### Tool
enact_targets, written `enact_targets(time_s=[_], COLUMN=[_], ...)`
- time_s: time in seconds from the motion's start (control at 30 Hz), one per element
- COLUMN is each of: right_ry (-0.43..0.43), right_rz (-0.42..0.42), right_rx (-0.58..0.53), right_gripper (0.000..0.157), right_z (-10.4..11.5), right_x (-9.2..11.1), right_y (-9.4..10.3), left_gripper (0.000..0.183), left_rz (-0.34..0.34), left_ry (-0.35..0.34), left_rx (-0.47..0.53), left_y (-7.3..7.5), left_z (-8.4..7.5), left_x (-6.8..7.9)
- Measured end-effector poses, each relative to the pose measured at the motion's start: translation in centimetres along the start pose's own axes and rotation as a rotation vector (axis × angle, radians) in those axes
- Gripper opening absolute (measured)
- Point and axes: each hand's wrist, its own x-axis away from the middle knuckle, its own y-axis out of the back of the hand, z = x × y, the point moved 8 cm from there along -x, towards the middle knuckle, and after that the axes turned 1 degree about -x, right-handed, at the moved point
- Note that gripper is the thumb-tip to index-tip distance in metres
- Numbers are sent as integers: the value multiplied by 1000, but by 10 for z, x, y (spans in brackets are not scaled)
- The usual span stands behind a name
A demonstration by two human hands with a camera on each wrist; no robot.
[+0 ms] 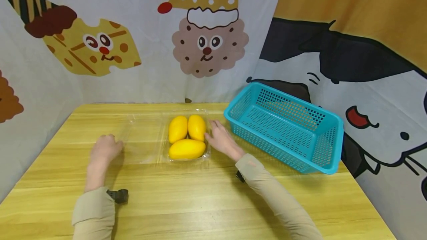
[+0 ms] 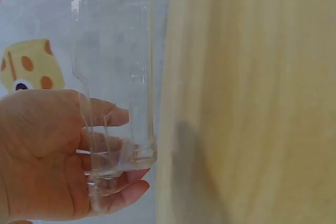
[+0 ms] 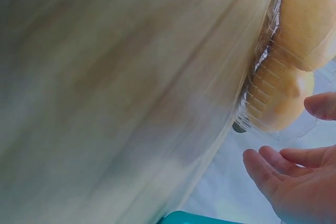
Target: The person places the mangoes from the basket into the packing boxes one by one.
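Observation:
Three yellow mangoes (image 1: 186, 149) lie in a clear plastic clamshell box (image 1: 209, 155), two upright side by side behind one lying crosswise. The box's clear lid (image 1: 143, 140) spreads out to the left. My left hand (image 1: 105, 150) holds the lid's left edge; in the left wrist view the fingers (image 2: 123, 195) show through and around the plastic corner. At the box's right side, my right hand (image 1: 221, 140) has thumb and fingers spread, with nothing in its grasp. Its thumb (image 3: 321, 106) comes right up to a mango (image 3: 281, 95) in the right wrist view.
A turquoise perforated basket (image 1: 267, 142) stands at the right rear of the wooden table (image 1: 186, 203), just beyond my right hand. Behind the table hangs a cloth (image 1: 143, 88) with cartoon prints.

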Motion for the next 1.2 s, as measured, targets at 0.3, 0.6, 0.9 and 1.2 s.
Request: enact_targets(time_s=[0.3,0.6,0.9,1.2], right_ry=[0,2,-25,-34], right_rz=[-2,-6,4,-50], right_rx=[11,14,-70,-188], right_gripper=[62,60,58,47], right_z=[-1,-2,-4,-5], right_x=[0,-1,-1,-2], right_y=[0,0,1,10], left_gripper=[57,75,69,66], left_rz=[-107,-34,7,-65], left_ry=[-42,-164,-338,-339], left_rx=[-12,268,539,357], left_y=[41,71,65,17], left_z=[-26,-74,-128,-149], left_x=[13,37,45,17])
